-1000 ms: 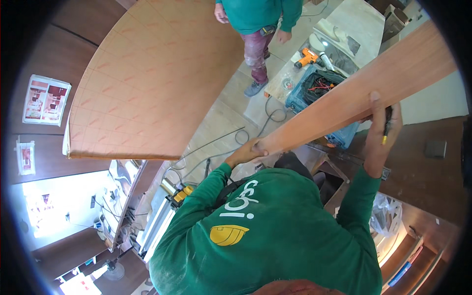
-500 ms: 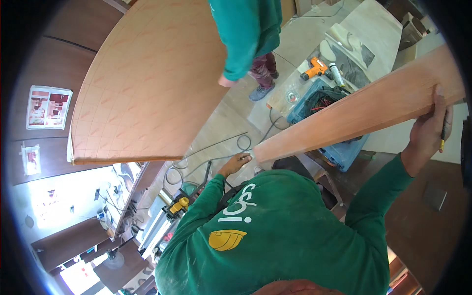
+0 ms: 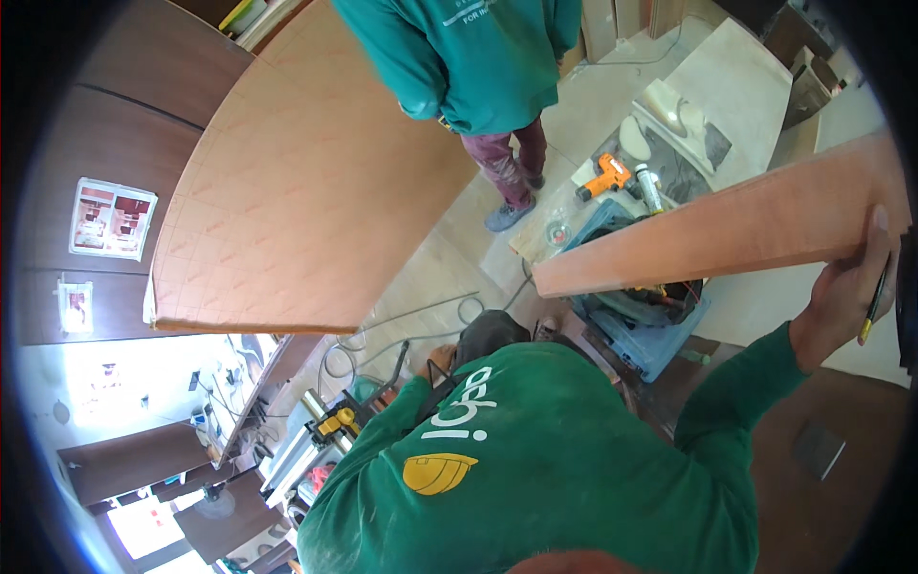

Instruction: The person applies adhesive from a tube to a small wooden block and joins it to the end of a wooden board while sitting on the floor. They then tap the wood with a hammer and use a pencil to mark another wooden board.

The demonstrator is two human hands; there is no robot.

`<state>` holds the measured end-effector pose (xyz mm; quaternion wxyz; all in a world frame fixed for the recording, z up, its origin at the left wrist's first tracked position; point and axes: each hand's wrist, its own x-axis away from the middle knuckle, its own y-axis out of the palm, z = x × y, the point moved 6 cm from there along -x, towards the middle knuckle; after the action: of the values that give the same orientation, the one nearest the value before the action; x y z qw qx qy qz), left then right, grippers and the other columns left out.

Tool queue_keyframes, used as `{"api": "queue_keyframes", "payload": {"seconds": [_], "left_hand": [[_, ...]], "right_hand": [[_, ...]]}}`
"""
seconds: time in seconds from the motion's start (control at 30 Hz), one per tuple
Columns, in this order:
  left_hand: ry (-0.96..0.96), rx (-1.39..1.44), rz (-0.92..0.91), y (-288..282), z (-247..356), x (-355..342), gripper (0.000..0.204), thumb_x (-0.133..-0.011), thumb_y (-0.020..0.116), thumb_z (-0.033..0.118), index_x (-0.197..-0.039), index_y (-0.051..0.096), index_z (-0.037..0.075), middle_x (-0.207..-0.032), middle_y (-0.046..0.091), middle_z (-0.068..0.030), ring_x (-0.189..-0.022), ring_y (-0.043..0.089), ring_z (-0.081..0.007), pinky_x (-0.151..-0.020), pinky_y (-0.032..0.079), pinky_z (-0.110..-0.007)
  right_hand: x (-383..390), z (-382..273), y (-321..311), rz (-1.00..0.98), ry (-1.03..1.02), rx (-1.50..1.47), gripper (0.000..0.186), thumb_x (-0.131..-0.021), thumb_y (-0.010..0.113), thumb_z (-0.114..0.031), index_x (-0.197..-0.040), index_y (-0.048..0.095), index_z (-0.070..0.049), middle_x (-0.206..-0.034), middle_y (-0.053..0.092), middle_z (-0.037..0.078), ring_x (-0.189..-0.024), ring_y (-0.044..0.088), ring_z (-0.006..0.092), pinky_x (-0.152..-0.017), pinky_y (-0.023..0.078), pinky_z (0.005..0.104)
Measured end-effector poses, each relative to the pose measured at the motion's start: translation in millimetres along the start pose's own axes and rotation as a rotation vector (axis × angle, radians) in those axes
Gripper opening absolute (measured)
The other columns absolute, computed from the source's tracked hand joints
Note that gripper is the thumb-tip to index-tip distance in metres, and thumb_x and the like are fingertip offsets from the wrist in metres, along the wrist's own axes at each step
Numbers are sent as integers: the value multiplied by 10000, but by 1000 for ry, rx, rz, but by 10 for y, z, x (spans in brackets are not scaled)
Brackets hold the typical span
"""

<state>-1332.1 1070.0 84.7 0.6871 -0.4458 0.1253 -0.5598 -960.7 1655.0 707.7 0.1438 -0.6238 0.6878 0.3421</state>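
Observation:
A long, reddish-brown wooden board [image 3: 708,225] slants across the right side, narrow toward its left end. My right hand [image 3: 851,287] is closed round the lower edge at its right end. A pencil [image 3: 872,308] with a yellow end sticks out from between the fingers of that hand. My left hand [image 3: 440,361] is low beside my dark-trousered knee [image 3: 490,335], apart from the board. Its fingers are mostly hidden, so its grip does not show.
A large curved panel [image 3: 306,191] fills the upper left. A co-worker [image 3: 488,67] in a green top stands beside it. Below the board are a blue toolbox [image 3: 641,335], an orange drill [image 3: 605,178] and a tube [image 3: 648,188]. A yellow-and-black machine [image 3: 337,421] and cables [image 3: 344,359] lie left.
My left hand has come away from the board's narrow end and drawn back to my knee. The board's narrow end now sits farther right and higher. The co-worker has turned and shifted.

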Motion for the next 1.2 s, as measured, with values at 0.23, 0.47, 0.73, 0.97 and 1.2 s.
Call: {"api": "queue_keyframes", "payload": {"seconds": [0.23, 0.47, 0.73, 0.97, 1.2], "left_hand": [[-63, -1, -249, 367, -53, -251, 383, -1028, 624, 347, -1221, 767, 49, -1215, 781, -234, -1132, 752, -396, -1005, 583, -493], [-10, 158, -317, 237, -156, -934, 371, -1032, 641, 349, -1232, 777, 68, -1230, 793, -188, -1158, 753, -368, -1009, 583, -485], [-176, 217, -230, -93, -189, -1066, 470, -1035, 673, 435, -1325, 787, 83, -1272, 796, -207, -1205, 759, -336, -1071, 576, -428], [-8, 222, -262, -87, -108, -791, 334, -1050, 563, 300, -1201, 757, 74, -1194, 768, -245, -1158, 730, -438, -993, 583, -514], [-224, 368, -177, 54, -149, -732, 308, -1045, 539, 271, -1063, 763, 59, -1063, 768, -245, -1043, 748, -398, -946, 567, -490]], "right_hand": [[-15, -131, -12, 80, -79, 133, 413, -1011, 833, -263, -1265, 732, 47, -1205, 762, 144, -1070, 751, 198, -972, 590, 291], [129, -368, 153, 163, -115, 120, 451, -1025, 801, -303, -1293, 708, 49, -1175, 747, 148, -1043, 739, 190, -891, 614, 288], [301, -487, 243, 194, -98, 73, 431, -1047, 769, -264, -1342, 694, 42, -1230, 737, 111, -1088, 689, 170, -954, 562, 293], [382, -324, 332, 182, -67, 103, 428, -1055, 753, -229, -1364, 684, 57, -1265, 729, 108, -1145, 663, 167, -1001, 532, 312], [432, -264, 433, 151, -43, 120, 472, -1046, 755, -274, -1363, 676, 67, -1241, 731, 122, -1113, 676, 182, -983, 538, 313]]}}
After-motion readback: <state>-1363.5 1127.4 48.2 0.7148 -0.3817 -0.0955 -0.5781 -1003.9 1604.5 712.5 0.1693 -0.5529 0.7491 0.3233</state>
